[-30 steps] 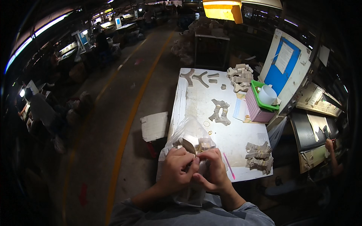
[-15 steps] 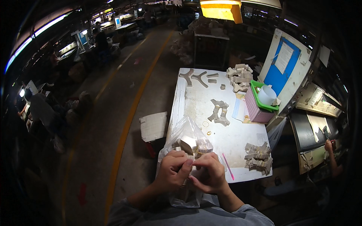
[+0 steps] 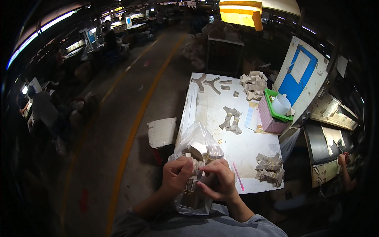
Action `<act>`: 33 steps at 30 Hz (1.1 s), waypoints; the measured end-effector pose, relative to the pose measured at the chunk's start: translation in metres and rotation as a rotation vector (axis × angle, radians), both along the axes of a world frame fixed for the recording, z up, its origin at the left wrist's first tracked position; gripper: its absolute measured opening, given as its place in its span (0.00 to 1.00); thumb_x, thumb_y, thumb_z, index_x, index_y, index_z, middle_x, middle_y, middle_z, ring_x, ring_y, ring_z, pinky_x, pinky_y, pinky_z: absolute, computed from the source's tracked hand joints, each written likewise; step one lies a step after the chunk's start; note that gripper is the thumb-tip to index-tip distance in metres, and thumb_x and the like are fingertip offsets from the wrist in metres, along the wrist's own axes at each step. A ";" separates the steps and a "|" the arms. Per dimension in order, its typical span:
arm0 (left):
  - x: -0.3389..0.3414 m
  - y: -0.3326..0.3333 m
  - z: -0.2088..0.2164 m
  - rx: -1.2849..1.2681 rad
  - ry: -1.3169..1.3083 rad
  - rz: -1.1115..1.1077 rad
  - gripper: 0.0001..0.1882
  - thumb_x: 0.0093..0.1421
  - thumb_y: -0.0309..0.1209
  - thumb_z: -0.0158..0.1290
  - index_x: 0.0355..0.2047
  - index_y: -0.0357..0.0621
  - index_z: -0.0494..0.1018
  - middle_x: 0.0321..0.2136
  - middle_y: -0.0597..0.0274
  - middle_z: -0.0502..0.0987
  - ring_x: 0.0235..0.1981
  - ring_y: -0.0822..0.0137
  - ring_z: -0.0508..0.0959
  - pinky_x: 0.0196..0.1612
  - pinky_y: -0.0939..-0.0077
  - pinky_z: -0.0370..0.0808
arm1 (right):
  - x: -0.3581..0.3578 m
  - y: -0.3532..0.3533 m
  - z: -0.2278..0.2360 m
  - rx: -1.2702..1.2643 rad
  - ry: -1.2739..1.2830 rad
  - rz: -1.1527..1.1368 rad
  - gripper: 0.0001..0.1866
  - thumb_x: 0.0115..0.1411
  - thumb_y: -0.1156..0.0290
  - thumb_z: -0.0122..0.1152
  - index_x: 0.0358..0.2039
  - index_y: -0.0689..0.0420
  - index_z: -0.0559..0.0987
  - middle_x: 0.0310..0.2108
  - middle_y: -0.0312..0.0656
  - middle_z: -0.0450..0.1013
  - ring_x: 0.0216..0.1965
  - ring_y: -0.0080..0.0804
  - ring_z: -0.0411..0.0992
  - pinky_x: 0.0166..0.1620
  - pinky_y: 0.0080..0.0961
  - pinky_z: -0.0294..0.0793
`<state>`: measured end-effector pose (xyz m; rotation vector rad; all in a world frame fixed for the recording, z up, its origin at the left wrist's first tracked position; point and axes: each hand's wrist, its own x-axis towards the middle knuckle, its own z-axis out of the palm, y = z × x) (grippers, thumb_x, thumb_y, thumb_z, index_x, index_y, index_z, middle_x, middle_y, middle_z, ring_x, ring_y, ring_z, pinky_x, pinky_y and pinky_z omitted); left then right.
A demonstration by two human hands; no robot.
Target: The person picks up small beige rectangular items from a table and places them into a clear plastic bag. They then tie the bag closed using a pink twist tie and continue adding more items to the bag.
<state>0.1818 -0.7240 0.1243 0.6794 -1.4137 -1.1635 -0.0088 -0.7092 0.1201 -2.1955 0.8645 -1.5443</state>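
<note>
Broadly, a white worktable (image 3: 221,114) fills the middle of the view, with a pink basket with a green rim (image 3: 271,114) at its right edge. On the tabletop sit three heaps of tan cut pieces: one at the far end (image 3: 252,85), one in the middle (image 3: 232,119), one near the right corner (image 3: 270,169). At the near edge a clear plastic bag (image 3: 197,142) holds a stack of tan pieces (image 3: 194,173). The left hand (image 3: 176,176) is closed around the stack through the bag; the right hand (image 3: 216,181) pinches its top pieces. Judging by the loose heaps, one bundle is bagged and much remains unbagged
</note>
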 end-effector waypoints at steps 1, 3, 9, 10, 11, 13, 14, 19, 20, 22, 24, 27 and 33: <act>0.001 0.001 -0.002 0.030 0.028 0.003 0.23 0.73 0.36 0.51 0.21 0.36 0.69 0.21 0.68 0.68 0.26 0.75 0.65 0.31 0.74 0.61 | 0.000 0.000 0.000 0.003 -0.002 -0.001 0.23 0.47 0.72 0.78 0.45 0.58 0.81 0.32 0.39 0.77 0.34 0.35 0.73 0.43 0.30 0.70; 0.002 0.004 -0.007 0.117 0.074 0.014 0.24 0.74 0.38 0.51 0.20 0.38 0.69 0.21 0.71 0.68 0.24 0.79 0.63 0.28 0.77 0.59 | 0.000 0.000 0.000 -0.010 0.010 0.000 0.23 0.46 0.71 0.78 0.45 0.58 0.81 0.32 0.39 0.77 0.34 0.35 0.73 0.43 0.30 0.70; 0.005 0.002 -0.020 0.222 0.286 0.057 0.23 0.74 0.40 0.51 0.21 0.43 0.72 0.16 0.80 0.65 0.18 0.86 0.57 0.21 0.81 0.50 | -0.001 0.001 -0.001 -0.003 0.028 0.000 0.24 0.47 0.71 0.78 0.45 0.59 0.81 0.33 0.40 0.78 0.35 0.35 0.74 0.44 0.30 0.72; 0.006 0.002 -0.020 0.239 0.298 0.047 0.25 0.74 0.41 0.50 0.20 0.42 0.71 0.18 0.75 0.67 0.21 0.83 0.61 0.24 0.80 0.54 | -0.002 0.001 -0.001 0.007 0.032 -0.001 0.24 0.47 0.71 0.78 0.45 0.59 0.81 0.33 0.39 0.78 0.35 0.36 0.74 0.44 0.30 0.72; 0.006 0.003 -0.018 0.256 0.309 0.035 0.26 0.74 0.42 0.50 0.19 0.40 0.69 0.20 0.70 0.69 0.24 0.80 0.64 0.27 0.79 0.58 | -0.002 0.001 0.000 0.001 0.031 0.004 0.23 0.47 0.71 0.78 0.45 0.59 0.81 0.33 0.40 0.78 0.36 0.36 0.74 0.44 0.30 0.72; 0.005 0.006 -0.013 0.270 0.246 0.048 0.27 0.74 0.42 0.49 0.19 0.38 0.68 0.22 0.66 0.71 0.26 0.78 0.68 0.30 0.78 0.62 | -0.002 0.002 0.002 0.002 0.027 0.004 0.23 0.47 0.71 0.78 0.44 0.59 0.81 0.34 0.41 0.78 0.36 0.37 0.74 0.44 0.30 0.72; 0.004 0.009 -0.009 0.266 0.170 0.072 0.26 0.74 0.42 0.49 0.20 0.38 0.69 0.22 0.68 0.71 0.26 0.79 0.68 0.29 0.79 0.62 | -0.001 0.003 0.004 0.027 0.007 -0.010 0.22 0.48 0.71 0.77 0.44 0.58 0.81 0.36 0.41 0.78 0.38 0.38 0.74 0.45 0.31 0.72; -0.012 0.016 0.008 0.210 -0.001 0.051 0.18 0.75 0.35 0.48 0.26 0.42 0.69 0.21 0.74 0.67 0.24 0.83 0.63 0.26 0.81 0.59 | 0.003 0.019 0.016 -0.032 0.040 -0.290 0.20 0.48 0.72 0.76 0.44 0.51 0.83 0.39 0.38 0.75 0.44 0.39 0.71 0.50 0.37 0.67; -0.014 0.017 0.010 0.182 -0.025 0.029 0.17 0.75 0.34 0.47 0.27 0.41 0.68 0.23 0.73 0.68 0.26 0.83 0.64 0.28 0.80 0.60 | 0.004 0.023 0.018 -0.098 0.066 -0.285 0.20 0.48 0.72 0.77 0.43 0.50 0.83 0.38 0.37 0.74 0.44 0.38 0.70 0.50 0.38 0.66; -0.017 0.015 0.012 0.134 -0.051 -0.011 0.17 0.76 0.34 0.46 0.28 0.41 0.68 0.25 0.70 0.69 0.28 0.81 0.66 0.31 0.80 0.63 | 0.005 0.028 0.021 -0.208 0.193 -0.308 0.20 0.45 0.72 0.77 0.40 0.47 0.83 0.35 0.34 0.72 0.42 0.36 0.67 0.49 0.39 0.64; -0.017 0.012 0.012 0.096 -0.061 -0.046 0.17 0.76 0.34 0.45 0.28 0.41 0.68 0.26 0.68 0.69 0.30 0.79 0.67 0.33 0.79 0.65 | 0.006 0.031 0.023 -0.256 0.259 -0.310 0.20 0.45 0.71 0.76 0.42 0.43 0.85 0.36 0.30 0.72 0.41 0.33 0.66 0.49 0.38 0.62; -0.017 0.009 0.011 0.206 0.028 -0.121 0.18 0.76 0.36 0.44 0.29 0.41 0.69 0.27 0.68 0.69 0.30 0.78 0.67 0.34 0.79 0.65 | 0.005 0.034 0.024 -0.274 0.349 -0.369 0.24 0.44 0.69 0.74 0.45 0.38 0.86 0.36 0.26 0.72 0.41 0.31 0.66 0.51 0.39 0.61; -0.017 0.011 0.014 0.266 0.104 -0.196 0.17 0.77 0.37 0.42 0.32 0.41 0.70 0.29 0.68 0.71 0.32 0.78 0.69 0.38 0.81 0.67 | 0.002 0.034 0.030 -0.329 0.459 -0.378 0.21 0.49 0.63 0.70 0.47 0.36 0.85 0.44 0.27 0.73 0.46 0.28 0.66 0.57 0.45 0.56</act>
